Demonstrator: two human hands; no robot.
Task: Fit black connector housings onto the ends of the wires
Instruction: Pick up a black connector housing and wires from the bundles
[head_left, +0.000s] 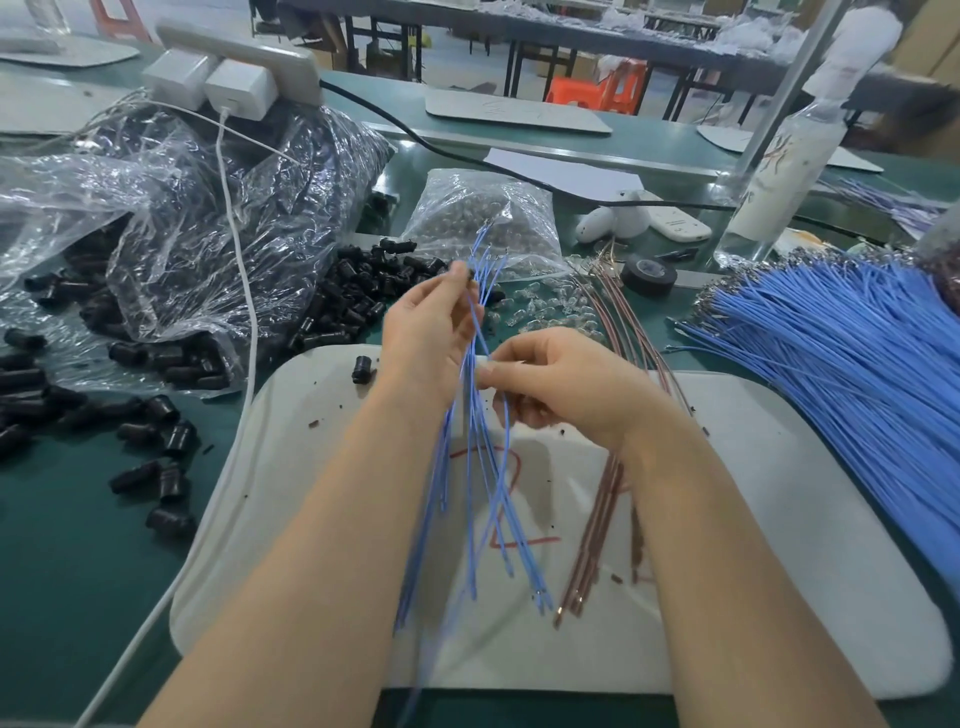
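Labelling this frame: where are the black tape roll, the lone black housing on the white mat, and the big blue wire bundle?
black tape roll (649, 287): head view, front wall.
lone black housing (362, 370): head view, its side.
big blue wire bundle (831, 353): head view, mid-length.

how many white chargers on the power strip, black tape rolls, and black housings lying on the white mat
white chargers: 2
black tape rolls: 1
black housings on the white mat: 1
total: 4
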